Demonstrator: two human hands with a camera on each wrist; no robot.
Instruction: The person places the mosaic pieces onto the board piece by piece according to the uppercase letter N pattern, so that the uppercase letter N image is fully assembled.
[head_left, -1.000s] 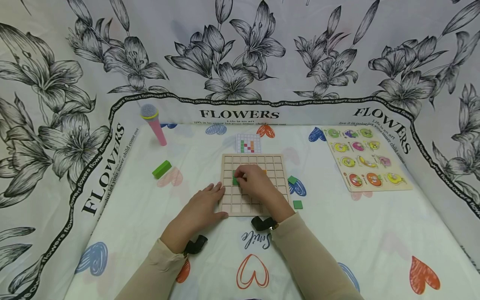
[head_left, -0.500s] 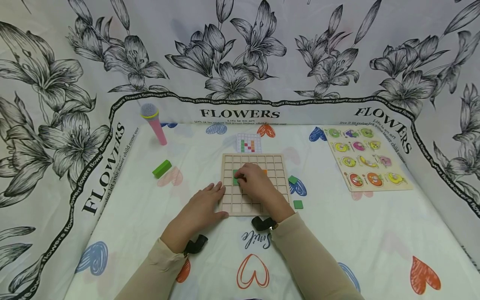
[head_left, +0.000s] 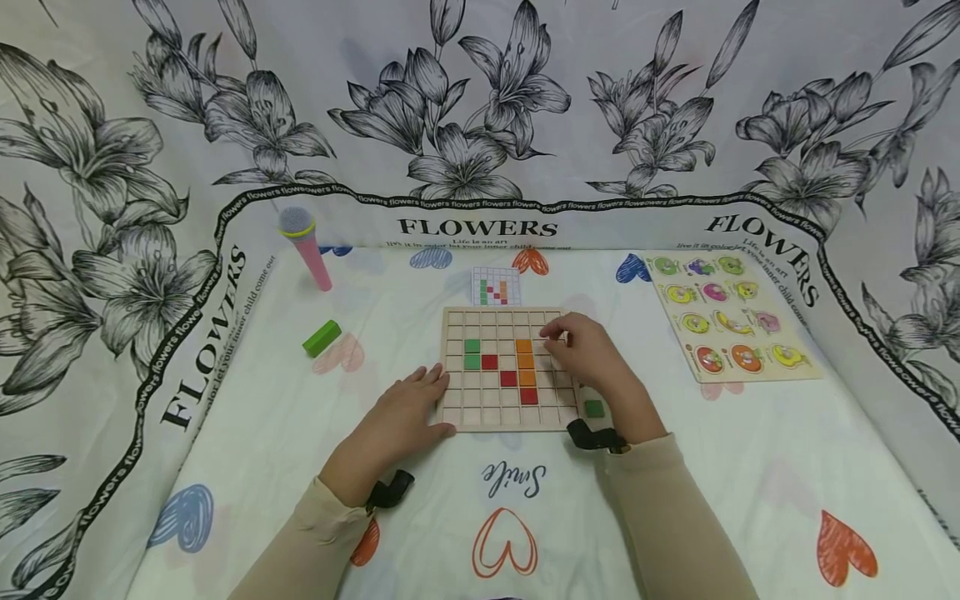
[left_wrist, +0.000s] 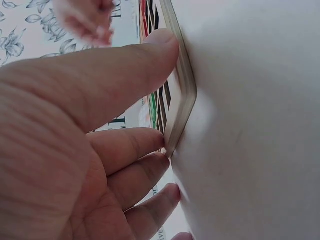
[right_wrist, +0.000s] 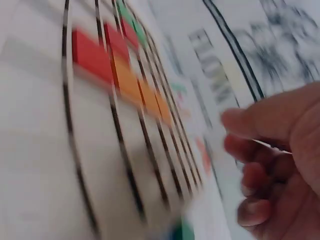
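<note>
My left hand lies at the left edge of a wooden grid board, fingers extended. In the left wrist view its thumb and fingertips touch the rim around the near corner. My right hand is over the board's right side, fingers loosely bent; the right wrist view shows nothing between thumb and fingers. On the board sit two green tiles, a diagonal of red tiles and a column of orange tiles. A loose green tile lies right of the board, near my right wrist.
Behind the board lies a pattern card with coloured squares. A pink toy microphone and a green block are at the left. A fruit puzzle board lies at the right. Patterned cloth hangs behind the table.
My right hand has let go of the green tiles on the board and moved right, uncovering the red and orange tiles. It now hides one loose green tile. My left hand stays put.
</note>
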